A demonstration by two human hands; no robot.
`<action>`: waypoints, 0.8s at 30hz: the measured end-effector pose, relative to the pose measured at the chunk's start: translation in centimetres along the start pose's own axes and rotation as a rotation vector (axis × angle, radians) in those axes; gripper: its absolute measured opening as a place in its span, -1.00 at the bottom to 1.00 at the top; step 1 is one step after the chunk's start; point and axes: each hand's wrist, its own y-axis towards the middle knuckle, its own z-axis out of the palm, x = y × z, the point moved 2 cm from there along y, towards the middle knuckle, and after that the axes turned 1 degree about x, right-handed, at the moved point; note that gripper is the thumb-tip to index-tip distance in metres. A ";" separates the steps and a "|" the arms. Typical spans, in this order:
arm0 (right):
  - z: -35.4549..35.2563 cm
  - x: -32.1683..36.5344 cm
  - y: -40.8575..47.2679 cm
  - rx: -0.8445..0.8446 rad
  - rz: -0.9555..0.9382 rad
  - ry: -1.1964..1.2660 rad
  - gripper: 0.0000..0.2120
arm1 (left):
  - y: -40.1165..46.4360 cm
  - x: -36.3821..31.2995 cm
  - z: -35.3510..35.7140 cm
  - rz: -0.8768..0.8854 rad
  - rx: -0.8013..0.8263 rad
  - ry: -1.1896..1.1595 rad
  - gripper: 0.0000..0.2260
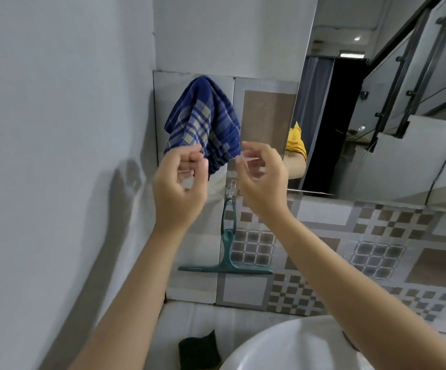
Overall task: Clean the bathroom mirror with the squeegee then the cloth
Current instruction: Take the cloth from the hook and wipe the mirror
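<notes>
One head-worn, wide-angle view is supplied; no second view shares the scene. The camera looks forward and slightly down from behind both forearms, close to a corner where a plain wall (pixel 56 129) on the left meets a tiled wall (pixel 376 249). Straight lines bow near the frame edges. The left hand (pixel 179 180) and right hand (pixel 262 177) sit near frame centre, raised in front of the lens. Beyond and above both grips hangs the cloth (pixel 203 121); below them, the squeegee (pixel 227 252). Right of the right grip, the mirror (pixel 376 102) fills the upper right. The sink (pixel 283 348) rim crosses the bottom edge.
</notes>
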 end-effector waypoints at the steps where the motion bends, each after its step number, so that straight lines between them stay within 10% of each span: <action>1: 0.1 0.8 1.3 -0.013 -0.007 0.018 -0.78 | 2.3 -0.8 -0.2 0.033 -0.078 -0.009 -0.90; 11: 2.8 3.3 9.0 0.214 0.131 0.058 -0.80 | 12.1 -0.6 1.1 -0.453 0.161 -0.006 -0.83; 24: 3.5 5.7 11.3 0.216 0.106 0.248 -0.74 | 13.4 -1.5 0.7 -0.529 0.106 -0.341 -0.83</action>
